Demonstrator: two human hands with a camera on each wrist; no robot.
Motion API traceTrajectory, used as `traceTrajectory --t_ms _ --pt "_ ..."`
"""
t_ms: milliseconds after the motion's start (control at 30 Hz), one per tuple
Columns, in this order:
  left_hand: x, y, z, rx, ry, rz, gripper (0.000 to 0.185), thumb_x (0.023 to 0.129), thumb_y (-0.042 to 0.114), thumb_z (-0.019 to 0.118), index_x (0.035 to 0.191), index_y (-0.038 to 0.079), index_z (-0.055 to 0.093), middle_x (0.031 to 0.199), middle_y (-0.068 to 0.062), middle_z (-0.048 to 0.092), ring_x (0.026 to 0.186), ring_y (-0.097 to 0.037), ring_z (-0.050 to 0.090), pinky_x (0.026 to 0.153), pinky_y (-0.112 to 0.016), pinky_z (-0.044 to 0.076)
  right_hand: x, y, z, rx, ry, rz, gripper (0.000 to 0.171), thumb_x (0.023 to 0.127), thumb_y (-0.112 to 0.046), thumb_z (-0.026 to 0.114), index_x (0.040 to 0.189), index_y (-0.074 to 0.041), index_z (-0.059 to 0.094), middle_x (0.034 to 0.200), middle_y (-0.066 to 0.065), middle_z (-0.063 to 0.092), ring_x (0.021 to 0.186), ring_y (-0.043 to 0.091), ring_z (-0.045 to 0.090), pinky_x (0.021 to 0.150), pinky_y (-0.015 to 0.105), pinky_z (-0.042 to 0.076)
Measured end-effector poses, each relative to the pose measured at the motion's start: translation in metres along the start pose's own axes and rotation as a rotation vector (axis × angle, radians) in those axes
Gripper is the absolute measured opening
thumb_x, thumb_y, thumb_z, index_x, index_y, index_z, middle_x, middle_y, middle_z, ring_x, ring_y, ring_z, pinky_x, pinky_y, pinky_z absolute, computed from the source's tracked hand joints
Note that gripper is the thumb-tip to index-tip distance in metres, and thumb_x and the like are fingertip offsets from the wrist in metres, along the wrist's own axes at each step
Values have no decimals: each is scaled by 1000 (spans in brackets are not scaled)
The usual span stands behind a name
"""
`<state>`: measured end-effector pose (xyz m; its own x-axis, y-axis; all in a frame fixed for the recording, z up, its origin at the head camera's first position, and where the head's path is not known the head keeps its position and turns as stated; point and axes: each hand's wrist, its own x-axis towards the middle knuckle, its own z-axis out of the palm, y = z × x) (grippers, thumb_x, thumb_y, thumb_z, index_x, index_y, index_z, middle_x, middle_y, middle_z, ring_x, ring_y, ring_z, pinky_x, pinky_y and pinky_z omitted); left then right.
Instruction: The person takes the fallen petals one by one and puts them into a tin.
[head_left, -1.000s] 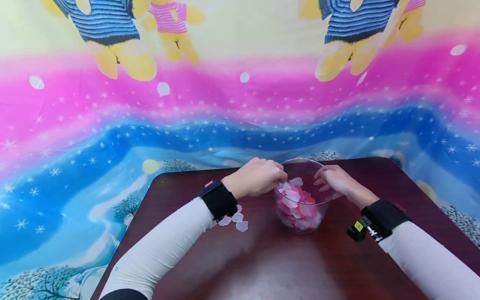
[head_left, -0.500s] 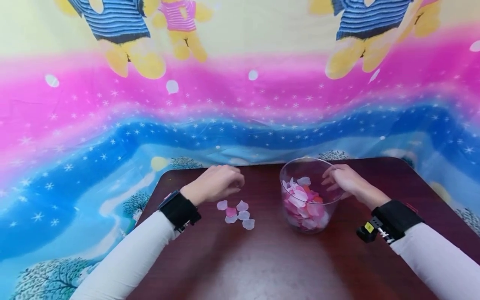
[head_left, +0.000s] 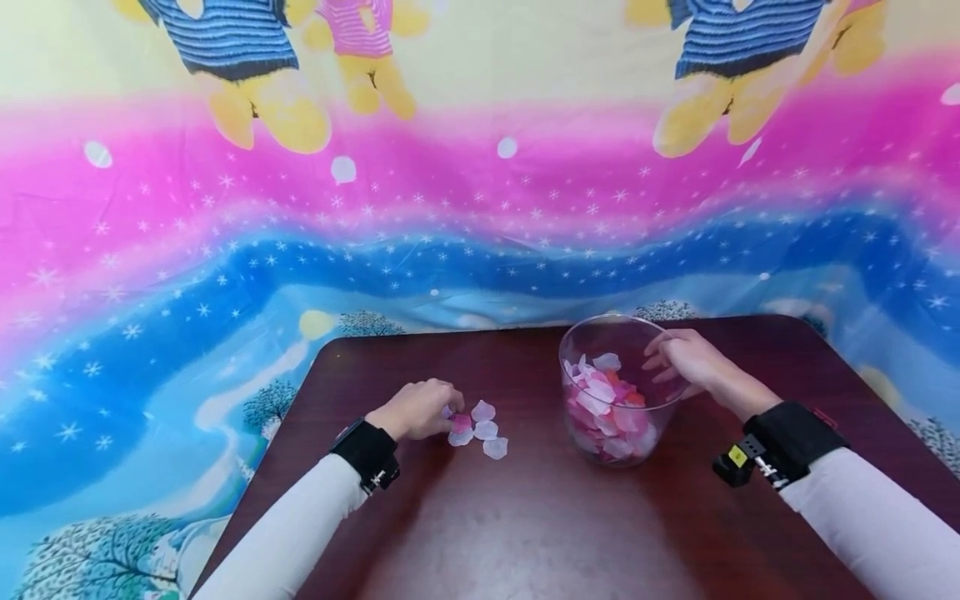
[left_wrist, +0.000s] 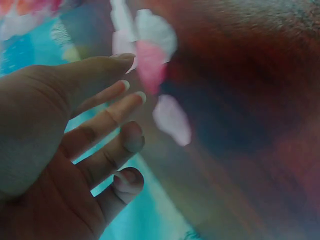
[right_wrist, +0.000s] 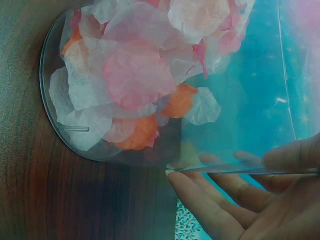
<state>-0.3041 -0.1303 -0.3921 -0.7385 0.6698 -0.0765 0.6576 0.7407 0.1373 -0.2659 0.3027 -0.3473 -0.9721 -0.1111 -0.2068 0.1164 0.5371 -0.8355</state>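
A clear round container (head_left: 570,433) stands on the table, part filled with pink, white and orange artificial petals (right_wrist: 137,75). At its right side my right hand (head_left: 693,364) grips the rim, with the wall between thumb and fingers in the right wrist view. My left hand (head_left: 420,408) is low over the table, beside a small group of loose petals (head_left: 486,430). In the left wrist view its fingers are loosely bent and apart. The thumb tip is close to a pink petal (left_wrist: 151,65); whether it touches cannot be told. A pale petal (left_wrist: 172,120) lies just beyond the fingers.
The dark reddish-brown table (head_left: 525,533) has rounded far corners. Behind it hangs a printed cloth backdrop (head_left: 465,200), which also drops past the table's left and right edges. Black wrist straps with small cameras (head_left: 733,463) sit on both arms.
My left hand has drawn away from the container's rim to the left, then come down to the loose petals. The right hand stays on the container. The head view has shifted slightly.
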Motion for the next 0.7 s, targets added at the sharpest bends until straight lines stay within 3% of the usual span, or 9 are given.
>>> traceTrajectory --t_ms 133,267,500,700 --pt "7 -2 12 -21 6 1 8 90 19 80 96 16 78 93 0 72 84 -14 62 73 -38 53 0 0 0 7 3 4 47 98 -11 29 136 9 48 138 34 55 119 49 60 71 45 59" --pt "5 -2 7 -35 55 9 2 90 16 80 91 16 79 89 3 73 78 -11 61 68 -33 52 0 -1 1 12 3 5 47 98 -12 30 136 9 49 137 33 56 118 48 61 71 45 60" --pt "0 8 -34 11 133 56 3 92 19 78 92 17 79 87 7 73 78 -10 61 68 -33 51 -3 -3 -1 -5 8 5 48 99 -13 28 136 8 49 137 33 56 118 48 61 72 45 59" --pt "-1 27 -75 57 191 103 6 92 16 77 95 20 79 87 11 73 80 -8 64 69 -33 53 -2 -1 0 -20 0 1 47 99 -14 30 136 8 49 137 31 57 117 45 61 72 44 58"
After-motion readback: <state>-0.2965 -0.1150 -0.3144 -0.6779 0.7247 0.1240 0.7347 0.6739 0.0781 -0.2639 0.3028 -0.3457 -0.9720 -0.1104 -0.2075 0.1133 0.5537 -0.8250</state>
